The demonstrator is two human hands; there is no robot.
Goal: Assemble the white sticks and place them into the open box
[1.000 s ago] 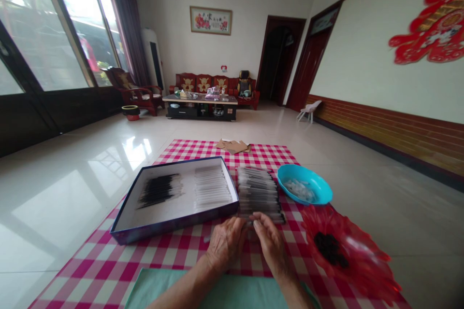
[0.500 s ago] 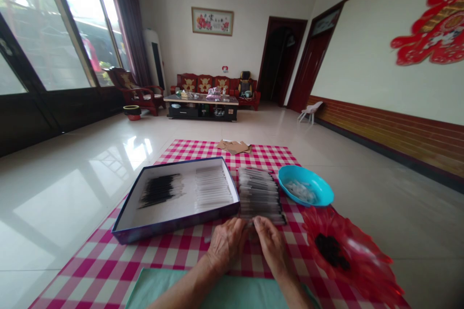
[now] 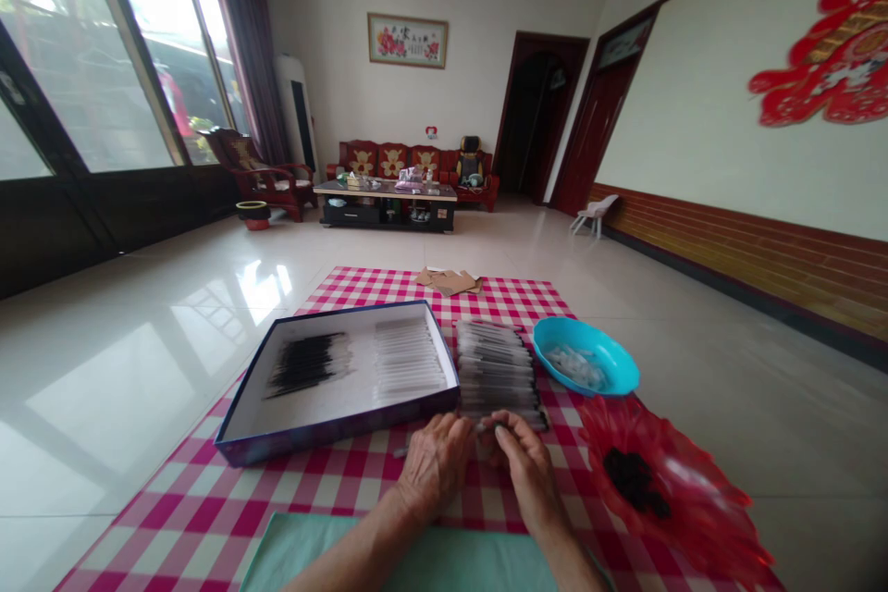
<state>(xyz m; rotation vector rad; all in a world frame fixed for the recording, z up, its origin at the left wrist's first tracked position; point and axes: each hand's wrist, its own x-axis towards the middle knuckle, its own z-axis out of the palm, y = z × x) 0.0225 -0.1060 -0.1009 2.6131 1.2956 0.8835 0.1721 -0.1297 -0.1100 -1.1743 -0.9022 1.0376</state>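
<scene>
My left hand [image 3: 438,458] is closed around a clear pen barrel, whose pale end [image 3: 400,452] pokes out left of the fingers. Close beside it, the thumb and fingers of my right hand [image 3: 524,453] pinch a small dark piece at the pen's other end; fingers partly hide it. Just beyond the hands lies a stack of clear pens [image 3: 496,370] with dark ends. To its left, a shallow box [image 3: 333,430] holds black-ended pen refills [image 3: 305,365] and a row of clear pen barrels [image 3: 409,361].
A blue bowl [image 3: 621,376] of small whitish pieces and a red petal-shaped bowl [image 3: 700,481] of small black pieces stand at right. Torn cardboard [image 3: 450,282] lies on the far checked cloth [image 3: 173,499]. A green cloth [image 3: 298,541] is nearest me.
My right hand's fingers have lifted and curled slightly, and the thumb has shifted a little to the right. My left hand keeps its grip almost in place.
</scene>
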